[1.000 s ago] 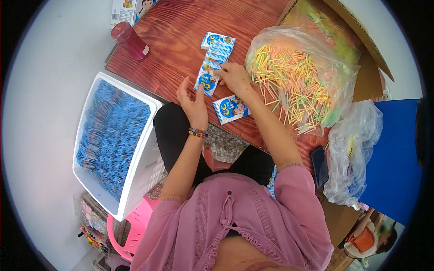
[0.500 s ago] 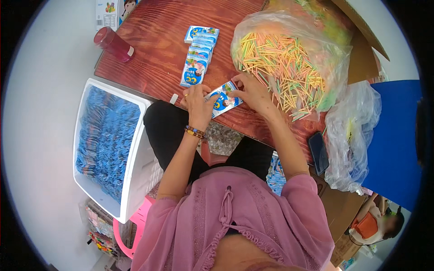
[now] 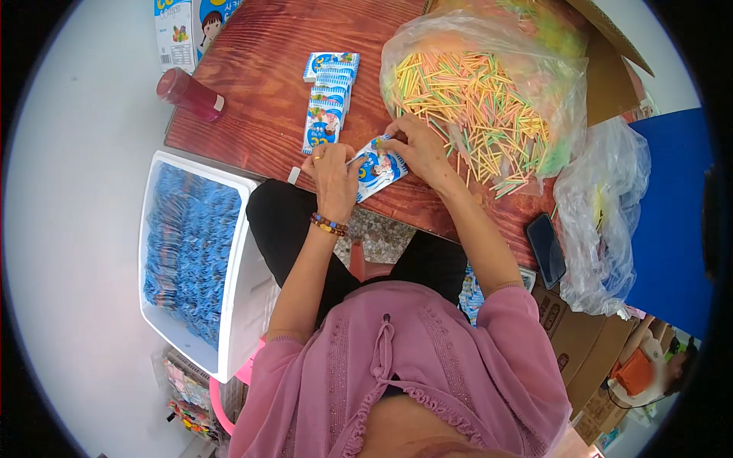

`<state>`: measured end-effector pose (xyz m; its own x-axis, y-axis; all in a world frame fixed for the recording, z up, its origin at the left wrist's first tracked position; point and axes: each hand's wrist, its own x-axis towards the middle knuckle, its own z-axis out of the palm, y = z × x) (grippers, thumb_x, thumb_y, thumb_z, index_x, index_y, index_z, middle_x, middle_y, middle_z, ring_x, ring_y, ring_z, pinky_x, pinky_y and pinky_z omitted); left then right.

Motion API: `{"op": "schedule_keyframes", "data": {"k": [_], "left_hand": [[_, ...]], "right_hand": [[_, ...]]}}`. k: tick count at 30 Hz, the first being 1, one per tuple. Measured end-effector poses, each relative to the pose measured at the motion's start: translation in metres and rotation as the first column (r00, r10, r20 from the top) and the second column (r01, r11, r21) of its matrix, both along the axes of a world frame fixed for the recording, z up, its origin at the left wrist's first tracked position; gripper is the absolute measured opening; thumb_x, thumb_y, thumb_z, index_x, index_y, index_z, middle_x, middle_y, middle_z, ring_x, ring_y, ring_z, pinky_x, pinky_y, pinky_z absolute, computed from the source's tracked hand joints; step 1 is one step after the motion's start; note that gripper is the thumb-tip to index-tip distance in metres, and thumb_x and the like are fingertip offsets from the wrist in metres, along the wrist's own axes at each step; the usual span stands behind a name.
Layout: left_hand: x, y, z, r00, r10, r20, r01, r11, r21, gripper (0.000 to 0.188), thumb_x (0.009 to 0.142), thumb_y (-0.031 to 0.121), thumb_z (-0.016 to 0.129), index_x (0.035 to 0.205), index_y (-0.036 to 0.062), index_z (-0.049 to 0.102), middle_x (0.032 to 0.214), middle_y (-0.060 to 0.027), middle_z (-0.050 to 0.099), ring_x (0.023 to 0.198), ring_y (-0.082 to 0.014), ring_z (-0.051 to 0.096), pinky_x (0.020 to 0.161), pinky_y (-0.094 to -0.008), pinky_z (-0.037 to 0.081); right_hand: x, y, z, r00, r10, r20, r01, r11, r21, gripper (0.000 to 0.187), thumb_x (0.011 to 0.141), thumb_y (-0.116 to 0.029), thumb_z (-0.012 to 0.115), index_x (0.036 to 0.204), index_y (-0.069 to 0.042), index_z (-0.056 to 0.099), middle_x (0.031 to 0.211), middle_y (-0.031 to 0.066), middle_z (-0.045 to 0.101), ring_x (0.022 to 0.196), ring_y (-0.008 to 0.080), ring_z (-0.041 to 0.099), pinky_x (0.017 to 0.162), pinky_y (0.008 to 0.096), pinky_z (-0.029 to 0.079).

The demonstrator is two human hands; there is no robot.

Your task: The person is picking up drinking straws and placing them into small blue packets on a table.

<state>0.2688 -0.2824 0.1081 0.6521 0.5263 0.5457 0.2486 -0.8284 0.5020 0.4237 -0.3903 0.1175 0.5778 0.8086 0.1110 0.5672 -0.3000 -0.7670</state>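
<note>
On the near edge of the reddish wooden table [image 3: 252, 99], both my hands hold a small blue-and-white packet [image 3: 381, 177], tilted to the right. My left hand [image 3: 334, 179] grips its left side, fingers curled. At its upper end my right hand [image 3: 420, 153] pinches with thumb and finger; whether anything thin is between them I cannot make out. Beyond my left hand lies an overlapping row of similar packets [image 3: 324, 122]. Thin yellow, pink and green sticks [image 3: 473, 114] spill from a clear plastic bag [image 3: 565, 114] beyond my right hand.
A white bin [image 3: 252, 305] full of blue packets stands at the left. A red-lidded jar [image 3: 191, 95] and a printed carton [image 3: 176, 38] are at the far left. A phone [image 3: 545, 248], a crumpled clear bag [image 3: 599, 221] and a blue panel [image 3: 676, 214] lie right. Another person sits lower right.
My right fingers have shifted slightly toward the packet's upper end, and the packet looks somewhat bent. The whole view has swung a little; the row of packets is unchanged.
</note>
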Motion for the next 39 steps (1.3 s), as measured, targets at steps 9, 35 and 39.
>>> {"op": "schedule_keyframes", "data": {"k": [9, 35, 39], "left_hand": [[0.008, -0.001, 0.018, 0.961, 0.006, 0.275, 0.248, 0.413, -0.876, 0.016, 0.08, 0.008, 0.072, 0.093, 0.0005, 0.064, 0.076, 0.0033, 0.061, 0.066, -0.0022, 0.054, 0.055, -0.0203, 0.041], [0.015, -0.032, 0.015, 0.873, 0.292, 0.39, 0.42, -0.045, -0.906, 0.016, 0.091, 0.015, 0.062, 0.088, 0.0001, 0.065, 0.088, -0.0069, 0.069, 0.071, -0.0132, 0.066, 0.063, -0.0285, 0.055], [0.014, -0.031, 0.024, 0.886, 0.25, 0.391, 0.42, -0.073, -0.905, 0.016, 0.092, 0.017, 0.06, 0.088, 0.002, 0.065, 0.088, -0.0061, 0.068, 0.074, -0.0136, 0.066, 0.065, -0.0291, 0.055]], "right_hand": [[-0.001, -0.008, 0.01, 0.741, 0.243, -0.626, 0.084, 0.892, 0.445, 0.008, 0.086, -0.008, 0.064, 0.087, -0.001, 0.059, 0.078, -0.0001, 0.062, 0.07, 0.0058, 0.055, 0.062, 0.021, 0.043], [-0.009, -0.039, 0.011, 0.795, 0.072, -0.602, 0.154, 0.937, 0.315, 0.013, 0.09, -0.011, 0.061, 0.086, 0.0, 0.065, 0.078, -0.0027, 0.06, 0.073, 0.0049, 0.054, 0.067, 0.0205, 0.045], [-0.002, -0.051, 0.023, 0.78, 0.259, -0.57, 0.094, 0.851, 0.516, 0.009, 0.089, -0.008, 0.059, 0.092, -0.002, 0.065, 0.095, 0.0021, 0.061, 0.092, 0.0093, 0.055, 0.078, 0.0245, 0.046]]}}
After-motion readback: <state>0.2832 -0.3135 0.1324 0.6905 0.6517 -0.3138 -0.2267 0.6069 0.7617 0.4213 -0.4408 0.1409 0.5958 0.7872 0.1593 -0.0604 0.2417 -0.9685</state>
